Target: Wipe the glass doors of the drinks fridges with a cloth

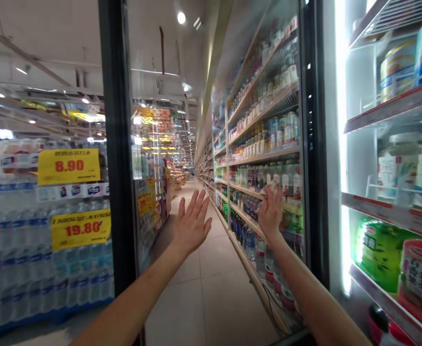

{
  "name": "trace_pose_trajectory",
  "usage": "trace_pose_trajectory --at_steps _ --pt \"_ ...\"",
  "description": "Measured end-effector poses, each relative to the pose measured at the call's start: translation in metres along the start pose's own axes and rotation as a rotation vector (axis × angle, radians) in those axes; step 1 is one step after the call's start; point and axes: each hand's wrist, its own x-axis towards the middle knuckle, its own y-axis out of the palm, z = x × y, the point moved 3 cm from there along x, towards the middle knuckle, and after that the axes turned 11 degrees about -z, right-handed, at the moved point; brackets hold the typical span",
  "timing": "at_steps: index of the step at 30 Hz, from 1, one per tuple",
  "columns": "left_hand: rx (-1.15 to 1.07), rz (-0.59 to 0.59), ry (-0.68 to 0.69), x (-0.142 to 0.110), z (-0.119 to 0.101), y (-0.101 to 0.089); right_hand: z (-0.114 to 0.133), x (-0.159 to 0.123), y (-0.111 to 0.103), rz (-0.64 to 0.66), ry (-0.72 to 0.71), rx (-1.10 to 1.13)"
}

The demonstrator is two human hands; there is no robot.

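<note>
In front of me stands a glass door [204, 307] in a black frame [115, 144]. My left hand [192, 223] is raised at its middle, palm forward, fingers stretched and spread, with nothing in it. Whether its palm touches the glass I cannot tell. Farther right, my right hand [271, 211] is held up against the pane. A crumpled whitish cloth [268, 186] shows around its fingertips, between the fingers and the glass; most of it is hidden. Both forearms reach up from the bottom of the view.
To the right, a lit cooler holds bottles [389, 166], cans and a green multipack [380, 252] on shelves [391, 211]. Packs of bottled water [45, 269] with yellow price signs [81, 229] stand at the left. Through the glass, an aisle and drink shelves show.
</note>
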Motion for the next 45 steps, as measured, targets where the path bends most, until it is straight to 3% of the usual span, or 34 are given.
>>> trace_pose_trajectory --at_steps 2,6,7,10,12,13,16,18,22,23,24,27,29,33,34,35,38,40,42,45 --pt "-0.003 0.002 0.000 -0.006 -0.003 0.001 0.008 -0.007 -0.001 -0.002 0.011 0.005" --pt "-0.014 0.006 0.008 -0.016 -0.005 0.001 0.048 -0.031 0.005 0.292 -0.388 0.163" --pt "-0.015 0.012 0.012 -0.019 -0.004 0.000 0.051 -0.032 0.005 0.294 -0.384 0.164" --pt "-0.008 0.027 0.019 -0.026 0.001 -0.004 0.041 -0.022 0.004 0.067 -0.067 0.056" --pt "0.003 0.022 0.008 -0.030 0.005 -0.008 0.041 -0.022 0.002 -0.002 0.043 0.014" --pt "0.007 0.016 0.000 -0.033 0.007 -0.010 0.046 -0.026 0.001 0.039 0.004 0.027" --pt "0.014 0.013 -0.024 -0.042 0.013 -0.016 0.069 -0.046 -0.003 0.285 -0.332 0.156" --pt "0.015 0.020 -0.028 -0.050 0.016 -0.019 0.070 -0.053 -0.006 0.325 -0.415 0.180" --pt "0.021 0.015 -0.042 -0.064 0.021 -0.026 0.051 -0.044 -0.008 0.046 -0.024 0.023" --pt "0.025 0.015 -0.051 -0.068 0.022 -0.028 0.053 -0.046 -0.008 0.027 0.007 0.018" --pt "0.029 0.018 -0.058 -0.071 0.022 -0.029 0.060 -0.050 -0.008 0.060 -0.034 0.041" --pt "0.040 0.027 -0.068 -0.081 0.025 -0.032 0.092 -0.070 -0.006 0.305 -0.383 0.195" --pt "0.047 0.026 -0.073 -0.087 0.030 -0.036 0.102 -0.076 -0.006 0.369 -0.464 0.231" --pt "0.061 0.033 -0.096 -0.097 0.039 -0.044 0.092 -0.068 -0.008 0.172 -0.112 0.083" --pt "0.064 0.038 -0.103 -0.100 0.040 -0.046 0.094 -0.072 -0.009 0.173 -0.097 0.078" --pt "0.067 0.046 -0.110 -0.103 0.041 -0.047 0.099 -0.079 -0.011 0.213 -0.145 0.101" --pt "0.064 0.065 -0.120 -0.113 0.039 -0.051 0.126 -0.104 -0.018 0.395 -0.479 0.269" --pt "0.056 0.080 -0.110 -0.118 0.038 -0.053 0.138 -0.105 -0.015 0.420 -0.587 0.312" --pt "0.057 0.098 -0.098 -0.123 0.038 -0.055 0.141 -0.085 -0.002 0.360 -0.492 0.259" --pt "0.069 0.129 -0.091 -0.130 0.036 -0.059 0.137 -0.055 0.017 0.239 -0.239 0.155"
